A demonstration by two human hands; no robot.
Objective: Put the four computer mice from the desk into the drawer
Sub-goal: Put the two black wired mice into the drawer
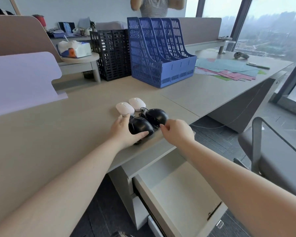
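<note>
Two white mice point(124, 108) point(137, 103) lie side by side on the desk. In front of them sit two black wired mice, the near one point(139, 125) and the far one point(156, 115), with their cables bunched between them. My left hand point(125, 132) cups the near black mouse, thumb along its front and fingers behind it. My right hand point(177, 131) hovers just right of the black mice, fingers pinched near the cable at the desk edge. The drawer point(181, 190) below the desk is pulled out and nothing shows inside it.
A blue file rack point(162, 53) and black mesh holders point(113, 53) stand at the back of the desk. Coloured paper sheets point(229, 71) lie at the right. A grey chair point(277, 151) stands right of the drawer. A person stands behind the partition.
</note>
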